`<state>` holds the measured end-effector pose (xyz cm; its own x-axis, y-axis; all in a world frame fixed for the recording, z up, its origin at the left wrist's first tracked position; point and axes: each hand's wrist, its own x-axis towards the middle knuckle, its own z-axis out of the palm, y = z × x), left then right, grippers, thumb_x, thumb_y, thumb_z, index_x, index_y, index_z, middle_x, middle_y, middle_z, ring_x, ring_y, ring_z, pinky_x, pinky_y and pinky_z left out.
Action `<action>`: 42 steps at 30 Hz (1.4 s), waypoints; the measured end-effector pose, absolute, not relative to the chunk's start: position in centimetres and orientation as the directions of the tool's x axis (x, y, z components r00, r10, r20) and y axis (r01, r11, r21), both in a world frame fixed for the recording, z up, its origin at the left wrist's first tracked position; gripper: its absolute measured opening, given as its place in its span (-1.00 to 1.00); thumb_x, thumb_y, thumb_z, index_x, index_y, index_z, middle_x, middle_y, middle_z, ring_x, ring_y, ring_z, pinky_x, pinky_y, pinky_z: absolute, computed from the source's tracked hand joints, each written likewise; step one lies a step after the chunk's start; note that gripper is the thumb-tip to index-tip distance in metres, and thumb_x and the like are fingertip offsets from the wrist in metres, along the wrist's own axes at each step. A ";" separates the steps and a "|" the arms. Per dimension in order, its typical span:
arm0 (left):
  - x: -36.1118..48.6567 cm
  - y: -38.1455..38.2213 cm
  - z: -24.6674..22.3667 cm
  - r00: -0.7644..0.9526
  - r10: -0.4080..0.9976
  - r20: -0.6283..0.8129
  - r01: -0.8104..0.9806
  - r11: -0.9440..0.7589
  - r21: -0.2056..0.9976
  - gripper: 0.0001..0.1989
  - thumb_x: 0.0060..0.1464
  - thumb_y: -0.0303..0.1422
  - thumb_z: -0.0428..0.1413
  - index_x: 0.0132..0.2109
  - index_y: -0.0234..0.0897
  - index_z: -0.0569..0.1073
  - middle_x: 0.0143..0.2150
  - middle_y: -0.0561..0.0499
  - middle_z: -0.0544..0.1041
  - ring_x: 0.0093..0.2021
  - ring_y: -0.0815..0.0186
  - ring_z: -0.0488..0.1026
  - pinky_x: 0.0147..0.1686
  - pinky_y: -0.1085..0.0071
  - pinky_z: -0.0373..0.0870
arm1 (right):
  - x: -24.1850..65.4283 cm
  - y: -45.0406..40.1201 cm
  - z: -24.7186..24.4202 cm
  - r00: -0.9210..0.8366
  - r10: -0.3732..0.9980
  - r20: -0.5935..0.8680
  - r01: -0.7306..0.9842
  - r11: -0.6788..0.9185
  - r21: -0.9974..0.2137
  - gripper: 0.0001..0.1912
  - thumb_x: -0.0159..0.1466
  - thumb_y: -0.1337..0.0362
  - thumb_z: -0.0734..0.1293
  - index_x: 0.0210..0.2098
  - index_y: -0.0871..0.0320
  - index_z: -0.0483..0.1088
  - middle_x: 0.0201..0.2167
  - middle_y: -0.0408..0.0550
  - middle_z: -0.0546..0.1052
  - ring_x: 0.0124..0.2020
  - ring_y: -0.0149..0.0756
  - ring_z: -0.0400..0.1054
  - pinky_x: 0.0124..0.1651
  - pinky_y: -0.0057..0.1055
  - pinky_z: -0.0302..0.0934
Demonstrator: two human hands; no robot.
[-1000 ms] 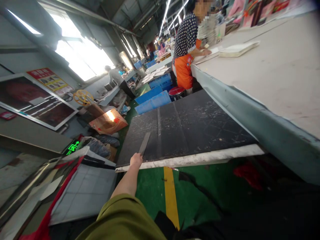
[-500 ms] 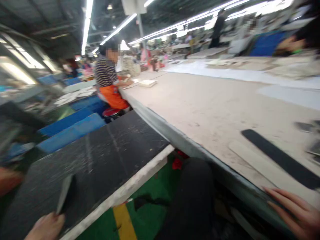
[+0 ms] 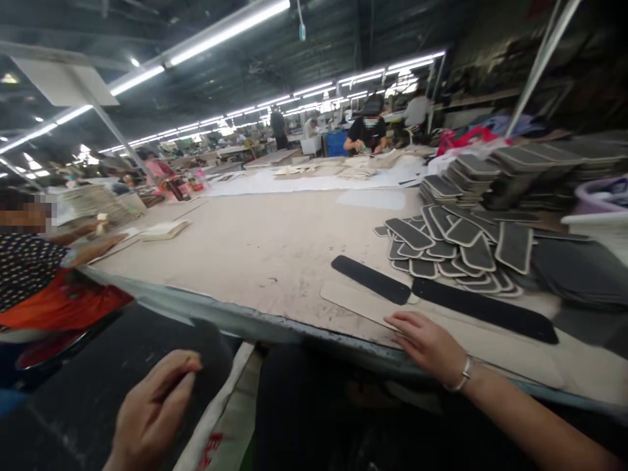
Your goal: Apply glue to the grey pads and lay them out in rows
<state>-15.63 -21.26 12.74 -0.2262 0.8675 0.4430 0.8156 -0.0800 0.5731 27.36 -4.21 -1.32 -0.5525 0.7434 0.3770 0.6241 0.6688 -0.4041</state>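
Note:
My left hand (image 3: 154,409) is raised above the black board at lower left, with its fingers curled and the thumb pressed against them. Whatever it may hold is hidden. At the table's near edge, my right hand (image 3: 432,347) lies with outstretched fingers, the tips touching a long beige strip (image 3: 356,302). A bracelet circles that wrist. Just beyond the fingers lie a shorter black strip (image 3: 370,279) and a longer black strip (image 3: 483,309), both with rounded ends, partly over beige pieces.
A heap of dark pieces with pale edges (image 3: 461,245) covers the table's right side, with stacks (image 3: 471,173) behind. At left a person in an orange apron (image 3: 63,301) works beside beige stacks (image 3: 164,229). Another person (image 3: 367,134) works across the table (image 3: 245,248).
The view has swung right, bringing the heap into sight. My left hand has come up off the black board, and the thin flat piece it held no longer shows. My right hand stays by the beige strip.

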 end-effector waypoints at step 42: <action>-2.3 5.9 2.5 0.064 0.947 -0.316 0.021 0.315 0.949 -0.61 -0.24 -0.15 0.31 -0.35 -0.33 0.39 -0.50 0.11 0.36 -0.59 0.54 0.25 -0.66 0.62 0.12 | 30.7 1.1 -1.3 0.034 0.939 -0.342 0.383 -0.328 -0.864 -0.71 0.10 0.16 0.36 -0.22 0.19 0.45 -0.54 -0.13 0.53 -0.54 -0.36 0.42 -0.45 -0.49 0.31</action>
<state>-2.32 5.89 2.47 0.0636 0.9466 -0.3162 0.0213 0.3155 0.9487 30.73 1.05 -1.25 0.0345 0.9392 -0.3415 0.3827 -0.3281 -0.8637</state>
